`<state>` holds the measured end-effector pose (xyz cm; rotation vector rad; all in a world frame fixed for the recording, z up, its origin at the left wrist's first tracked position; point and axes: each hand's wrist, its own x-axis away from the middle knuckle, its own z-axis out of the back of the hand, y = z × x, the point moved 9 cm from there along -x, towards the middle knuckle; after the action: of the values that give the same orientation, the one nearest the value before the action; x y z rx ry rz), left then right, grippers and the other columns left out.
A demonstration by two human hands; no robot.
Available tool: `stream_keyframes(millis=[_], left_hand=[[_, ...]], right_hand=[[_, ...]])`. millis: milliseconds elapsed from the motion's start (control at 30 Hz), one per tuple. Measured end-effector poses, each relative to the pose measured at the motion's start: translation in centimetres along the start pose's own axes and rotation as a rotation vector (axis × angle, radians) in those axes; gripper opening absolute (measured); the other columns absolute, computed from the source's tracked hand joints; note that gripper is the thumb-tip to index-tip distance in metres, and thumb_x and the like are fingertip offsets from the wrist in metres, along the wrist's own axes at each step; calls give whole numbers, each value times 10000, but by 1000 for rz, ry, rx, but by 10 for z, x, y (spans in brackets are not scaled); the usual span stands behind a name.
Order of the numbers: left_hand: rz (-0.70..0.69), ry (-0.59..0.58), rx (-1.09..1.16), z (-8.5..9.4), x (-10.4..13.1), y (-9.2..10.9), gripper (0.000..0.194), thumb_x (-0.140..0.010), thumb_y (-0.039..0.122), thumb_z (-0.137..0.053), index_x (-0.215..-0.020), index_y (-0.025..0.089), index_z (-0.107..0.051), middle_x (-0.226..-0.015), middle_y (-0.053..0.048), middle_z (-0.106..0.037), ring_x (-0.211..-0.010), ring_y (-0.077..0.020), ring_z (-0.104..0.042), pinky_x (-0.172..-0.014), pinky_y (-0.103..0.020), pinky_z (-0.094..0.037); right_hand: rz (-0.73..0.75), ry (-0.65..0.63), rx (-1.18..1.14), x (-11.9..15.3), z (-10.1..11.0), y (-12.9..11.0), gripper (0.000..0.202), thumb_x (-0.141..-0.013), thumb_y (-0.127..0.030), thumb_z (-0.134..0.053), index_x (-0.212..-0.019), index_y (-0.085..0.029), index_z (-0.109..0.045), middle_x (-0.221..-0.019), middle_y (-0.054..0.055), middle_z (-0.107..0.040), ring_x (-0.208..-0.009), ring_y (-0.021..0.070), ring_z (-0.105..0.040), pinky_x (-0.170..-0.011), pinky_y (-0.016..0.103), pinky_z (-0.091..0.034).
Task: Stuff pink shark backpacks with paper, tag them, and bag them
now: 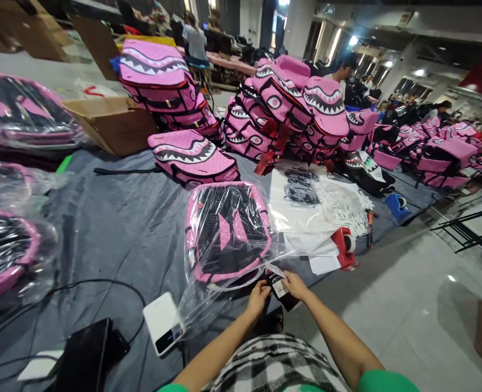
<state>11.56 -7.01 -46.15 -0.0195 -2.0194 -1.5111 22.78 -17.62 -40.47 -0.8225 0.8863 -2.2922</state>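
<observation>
Head view: both hands hold a dark tag (280,288) close to the body at the near edge of the counter (102,218), the left hand (259,298) closed at its left side, the right hand (296,286) pinching its upper right part, apparently to steady it with the pale label facing up. Just beyond lies a pink backpack (229,231) in clear plastic, flat, dark panel upward, which probably keeps it stable. Loose plastic spreads toward the person (whether fingers also catch some, I cannot tell). A red tape dispenser (345,247) sits to the right, seemingly for easy reach, while unwrapped backpacks (191,155) are farther back, leaving working room in front.
</observation>
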Motion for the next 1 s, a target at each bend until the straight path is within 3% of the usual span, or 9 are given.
stream_keyframes(millis=[100, 200, 400, 533, 600, 700, 833, 900, 1000], left_hand=[[4, 79, 19, 1, -3, -2, 622, -519, 681, -777, -819, 153, -643, -604, -19, -602, -532, -139, -501, -526, -262, -364], [-13, 132, 18, 9, 3, 5, 585, -483, 697, -791, -630, 168, -590, -548, 12, -538, -520, -111, -436, -531, -251, -335], [-52, 235, -2, 8, 13, 14, 599, -518, 732, -762, -610, 181, -545, -630, -1, -565, -628, -132, -501, -623, -254, -401], [-39, 289, -72, -2, 14, 5, 629, -602, 818, -618, -636, 211, -458, -577, 35, -474, -548, -119, -446, -567, -250, -382], [-44, 324, -161, -4, 16, 1, 619, -639, 830, -552, -649, 224, -426, -589, 36, -467, -555, -127, -454, -566, -253, -385], [-50, 340, -363, -3, 22, -1, 540, -708, 763, -526, -689, 231, -440, -605, 19, -503, -580, -162, -511, -570, -266, -397], [-88, 229, -704, -4, 32, 18, 340, -850, 499, -528, -966, 184, -580, -653, -36, -616, -642, -248, -629, -635, -333, -459], [-195, 143, -874, -13, 30, 43, 365, -898, 360, -487, -1189, 153, -564, -956, -138, -698, -945, -308, -669, -853, -423, -482], [-410, -159, -1122, -56, 11, 76, 363, -915, 214, -475, -1263, 204, -581, -1361, -148, -586, -1337, -297, -474, -1137, -480, -308]], right_hand=[[10, -60, -136, 4, 0, 9, 195, -872, -306, -513, -827, -168, -644, -756, 16, -642, -773, 196, -591, -768, 298, -445], [8, -137, -318, 5, -9, 16, 368, -915, -480, -479, -843, -164, -653, -765, 16, -651, -760, 187, -592, -738, 296, -464], [-21, -271, -564, 9, -32, 19, 680, -874, -760, -411, -971, -150, -695, -848, 81, -720, -788, 213, -664, -743, 335, -519], [-13, -281, -511, 9, -30, 27, 668, -942, -684, -326, -1044, -135, -692, -932, 102, -735, -819, 212, -676, -741, 325, -519], [-7, -257, -412, 8, -26, 35, 521, -920, -605, -461, -972, -145, -698, -888, 77, -734, -805, 208, -662, -732, 309, -502], [0, -178, -214, 8, -19, 46, 235, -762, -379, -723, -862, -170, -683, -827, 44, -725, -808, 220, -643, -740, 296, -467], [7, -57, 24, 16, -9, 52, 198, -829, -250, -634, -1018, -205, -669, -922, 66, -745, -875, 243, -674, -739, 290, -445], [17, -19, 131, 22, -7, 50, 224, -903, -255, -553, -1100, -214, -652, -911, 72, -751, -855, 237, -696, -708, 277, -441], [49, 12, 290, 32, -8, 42, 269, -912, -192, -537, -1161, -206, -637, -891, 89, -756, -816, 230, -715, -673, 263, -439]])
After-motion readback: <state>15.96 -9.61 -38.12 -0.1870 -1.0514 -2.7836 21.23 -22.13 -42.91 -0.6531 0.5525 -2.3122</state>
